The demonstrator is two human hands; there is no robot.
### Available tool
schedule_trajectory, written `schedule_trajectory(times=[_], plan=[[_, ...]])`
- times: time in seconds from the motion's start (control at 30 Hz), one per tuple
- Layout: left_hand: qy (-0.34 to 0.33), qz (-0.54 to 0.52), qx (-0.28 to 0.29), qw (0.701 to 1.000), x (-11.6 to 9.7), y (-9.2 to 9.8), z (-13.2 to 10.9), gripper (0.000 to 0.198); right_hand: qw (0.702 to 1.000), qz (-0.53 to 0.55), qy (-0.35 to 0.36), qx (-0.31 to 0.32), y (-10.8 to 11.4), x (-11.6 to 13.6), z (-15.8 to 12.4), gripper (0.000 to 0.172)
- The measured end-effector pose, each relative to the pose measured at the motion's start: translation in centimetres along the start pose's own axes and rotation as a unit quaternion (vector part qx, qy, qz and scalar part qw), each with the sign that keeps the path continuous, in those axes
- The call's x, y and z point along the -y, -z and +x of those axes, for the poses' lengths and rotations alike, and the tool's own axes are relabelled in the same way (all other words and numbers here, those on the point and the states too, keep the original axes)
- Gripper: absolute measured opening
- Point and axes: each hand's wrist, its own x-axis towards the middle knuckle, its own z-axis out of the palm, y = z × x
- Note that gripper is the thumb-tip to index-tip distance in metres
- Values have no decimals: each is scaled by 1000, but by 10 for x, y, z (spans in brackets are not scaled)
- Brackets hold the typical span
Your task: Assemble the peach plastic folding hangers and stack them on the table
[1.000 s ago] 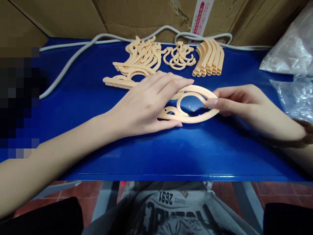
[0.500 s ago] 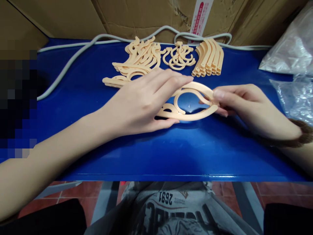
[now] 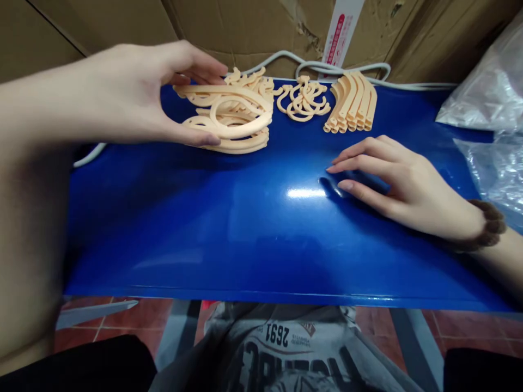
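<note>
My left hand [image 3: 134, 92] is raised at the upper left, thumb and fingers closed on a peach plastic hanger piece [image 3: 229, 103] with a looped, oval outline. It holds the piece just over a stack of similar peach pieces [image 3: 241, 142] on the blue table [image 3: 245, 228]. My right hand [image 3: 392, 182] rests on the table at the right, fingers stretched out and slightly apart, holding nothing.
At the table's far edge lie a cluster of small peach hooks [image 3: 302, 98] and a row of curved peach bars [image 3: 351, 103]. A white cable [image 3: 339, 66] runs behind them along cardboard boxes [image 3: 253, 24]. Clear plastic bags [image 3: 490, 109] sit at the right.
My left hand has lifted the hanger piece from the table's middle and carried it back and left over the stack. My right hand has let go of it and now lies flat.
</note>
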Motion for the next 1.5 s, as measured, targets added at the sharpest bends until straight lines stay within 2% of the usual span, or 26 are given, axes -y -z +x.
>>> schedule_trajectory(times=[0.07, 0.13, 0.23, 0.33, 0.47, 0.57, 0.7, 0.83, 1.0, 1.17, 1.33, 1.5], plan=[[47, 28, 61, 997, 6, 0, 4, 115, 1000, 0, 12, 8, -1, -3, 0, 28], [74, 17, 78, 994, 7, 0, 9, 119, 1000, 4, 19, 17, -3, -5, -1, 29], [99, -13, 91, 991, 9, -3, 14, 113, 999, 6, 26, 20, -5, -8, -1, 29], [96, -22, 108, 989, 12, -7, 14, 105, 999, 8, 25, 22, -5, -7, -1, 29], [96, -5, 108, 989, 11, -10, 12, 97, 999, 13, 21, 23, -5, -6, -1, 29], [73, -1, 109, 991, 10, -10, 12, 93, 999, 18, 17, 21, -6, -6, -1, 30], [50, 21, 117, 992, 16, -10, 14, 98, 999, 16, 22, 25, -6, -7, -1, 31], [62, 12, 139, 988, 22, -9, 16, 101, 999, 15, 21, 25, -6, -7, -1, 31], [123, -17, 142, 982, 16, -9, 16, 108, 999, 15, 23, 25, -6, -8, -2, 30], [70, -17, 119, 990, 15, -10, 14, 96, 999, 11, 22, 29, -6, -8, -2, 31], [118, -6, 137, 983, 16, -12, 16, 104, 999, 7, 26, 27, -6, -9, -2, 32], [96, -18, 132, 987, 16, -12, 16, 100, 999, 20, 20, 28, -6, -8, -2, 31]])
